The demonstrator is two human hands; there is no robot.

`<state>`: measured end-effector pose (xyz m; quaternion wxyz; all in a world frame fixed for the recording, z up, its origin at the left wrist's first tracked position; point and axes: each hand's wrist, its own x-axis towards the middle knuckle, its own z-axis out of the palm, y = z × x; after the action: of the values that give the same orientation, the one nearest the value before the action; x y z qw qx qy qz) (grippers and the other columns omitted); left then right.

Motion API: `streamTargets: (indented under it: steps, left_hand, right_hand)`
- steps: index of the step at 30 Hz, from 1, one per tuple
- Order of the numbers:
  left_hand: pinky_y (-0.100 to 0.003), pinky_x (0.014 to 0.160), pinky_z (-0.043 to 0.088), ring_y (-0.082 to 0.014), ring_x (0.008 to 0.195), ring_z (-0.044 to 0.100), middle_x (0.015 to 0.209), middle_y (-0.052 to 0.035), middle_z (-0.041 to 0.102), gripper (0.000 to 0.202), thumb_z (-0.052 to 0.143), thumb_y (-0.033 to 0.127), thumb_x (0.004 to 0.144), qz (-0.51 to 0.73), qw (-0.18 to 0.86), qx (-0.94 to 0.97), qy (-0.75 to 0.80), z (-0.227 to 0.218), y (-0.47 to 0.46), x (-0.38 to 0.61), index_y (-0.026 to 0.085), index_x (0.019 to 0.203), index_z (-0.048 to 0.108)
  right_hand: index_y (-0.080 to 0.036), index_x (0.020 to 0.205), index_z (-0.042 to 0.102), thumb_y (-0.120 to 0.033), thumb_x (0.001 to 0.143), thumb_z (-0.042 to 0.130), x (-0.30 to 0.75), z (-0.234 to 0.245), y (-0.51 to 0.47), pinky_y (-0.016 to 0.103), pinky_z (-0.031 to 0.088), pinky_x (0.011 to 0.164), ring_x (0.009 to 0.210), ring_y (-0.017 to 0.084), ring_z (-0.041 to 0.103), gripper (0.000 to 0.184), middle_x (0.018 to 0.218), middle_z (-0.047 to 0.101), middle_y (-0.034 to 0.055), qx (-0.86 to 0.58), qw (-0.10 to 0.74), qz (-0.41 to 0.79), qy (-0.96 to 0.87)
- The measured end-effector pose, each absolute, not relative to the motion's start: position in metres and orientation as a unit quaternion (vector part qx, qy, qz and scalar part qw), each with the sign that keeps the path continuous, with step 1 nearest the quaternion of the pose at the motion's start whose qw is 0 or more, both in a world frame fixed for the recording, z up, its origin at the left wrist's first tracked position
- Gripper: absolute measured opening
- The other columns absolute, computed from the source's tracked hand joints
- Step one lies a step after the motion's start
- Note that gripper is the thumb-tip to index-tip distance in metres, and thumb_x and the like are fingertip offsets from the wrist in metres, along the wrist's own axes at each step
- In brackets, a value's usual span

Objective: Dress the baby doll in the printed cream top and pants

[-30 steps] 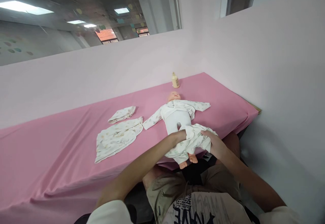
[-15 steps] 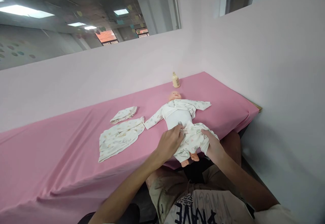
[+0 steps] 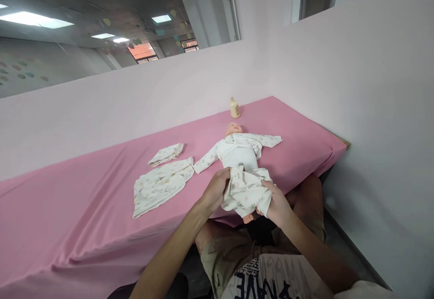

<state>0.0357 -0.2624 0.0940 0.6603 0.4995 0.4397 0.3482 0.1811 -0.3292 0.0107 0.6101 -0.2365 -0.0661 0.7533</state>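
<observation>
A baby doll (image 3: 240,156) lies on its back on the pink-covered table, head towards the wall and feet at the near edge. It wears a white patterned top (image 3: 210,155) with the sleeves spread out and the white belly bare. Patterned baby pants (image 3: 248,188) cover its legs, bunched up, with one foot showing below the hem. My left hand (image 3: 219,188) is closed on the waist edge of the pants at the left. My right hand (image 3: 276,204) grips their right side, thumb on top of the cloth.
To the left lie a folded patterned garment (image 3: 162,186) and a smaller cloth piece, perhaps a cap (image 3: 166,154). A pale yellow bottle (image 3: 234,108) stands behind the doll's head. Pink cloth (image 3: 101,199) drapes over the table, with walls behind and right.
My left hand has shifted left, pulling the waist edge of the pants with it. My right hand has moved slightly left and down. The pants are more bunched, and one foot is now hidden.
</observation>
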Motion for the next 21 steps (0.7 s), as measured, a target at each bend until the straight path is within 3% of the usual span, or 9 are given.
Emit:
streamTargets:
  steps: [4, 8, 12, 16, 21]
  left_hand:
    - [-0.024, 0.060, 0.042, -0.0143, 0.064, 0.056, 0.068, -0.0016, 0.062, 0.024, 0.062, 0.038, 0.073, 0.308, 0.652, 0.504, 0.475, 0.093, -0.259, 0.025, 0.013, 0.076, 0.062]
    - [-0.023, 0.057, 0.039, -0.0135, 0.063, 0.054, 0.070, -0.0021, 0.062, 0.043, 0.063, 0.056, 0.077, 0.211, 0.605, 0.608, 0.469, 0.094, -0.264, 0.026, 0.013, 0.080, 0.062]
    - [-0.023, 0.060, 0.041, -0.0135, 0.069, 0.056, 0.077, -0.0021, 0.062, 0.040, 0.058, 0.055, 0.082, 0.151, 0.595, 0.681, 0.399, 0.095, -0.274, 0.034, 0.015, 0.080, 0.060]
    - [-0.026, 0.059, 0.043, -0.0155, 0.068, 0.059, 0.080, -0.0039, 0.064, 0.040, 0.051, 0.054, 0.086, 0.047, 0.614, 0.698, 0.366, 0.098, -0.281, 0.034, 0.015, 0.087, 0.060]
    - [-0.028, 0.072, 0.045, -0.0163, 0.079, 0.059, 0.085, -0.0031, 0.065, 0.027, 0.056, 0.040, 0.084, 0.104, 0.511, 0.737, 0.431, 0.102, -0.260, 0.024, 0.015, 0.081, 0.064]
  right_hand:
    - [-0.015, 0.094, 0.064, -0.045, 0.082, 0.055, 0.189, 0.011, -0.334, 0.030, 0.041, 0.039, 0.051, 0.021, 0.059, 0.034, 0.076, 0.071, 0.0090, -0.258, 0.604, 0.753, -0.054]
    - [-0.017, 0.106, 0.063, -0.038, 0.083, 0.059, 0.177, 0.018, -0.339, 0.031, 0.050, 0.052, 0.068, 0.021, 0.065, 0.032, 0.089, 0.072, 0.0075, -0.204, 0.625, 0.750, -0.071]
    - [-0.018, 0.111, 0.060, -0.038, 0.082, 0.063, 0.160, 0.015, -0.340, 0.030, 0.051, 0.052, 0.068, 0.021, 0.066, 0.035, 0.087, 0.072, 0.0057, -0.179, 0.584, 0.789, -0.073]
    - [-0.016, 0.100, 0.061, -0.030, 0.078, 0.069, 0.156, 0.009, -0.335, 0.027, 0.047, 0.045, 0.057, 0.018, 0.063, 0.028, 0.071, 0.068, 0.0018, -0.185, 0.577, 0.792, -0.075]
    - [-0.016, 0.091, 0.064, -0.021, 0.076, 0.070, 0.160, 0.004, -0.325, 0.027, 0.052, 0.055, 0.070, 0.018, 0.067, 0.017, 0.083, 0.071, 0.0040, -0.176, 0.633, 0.752, -0.045]
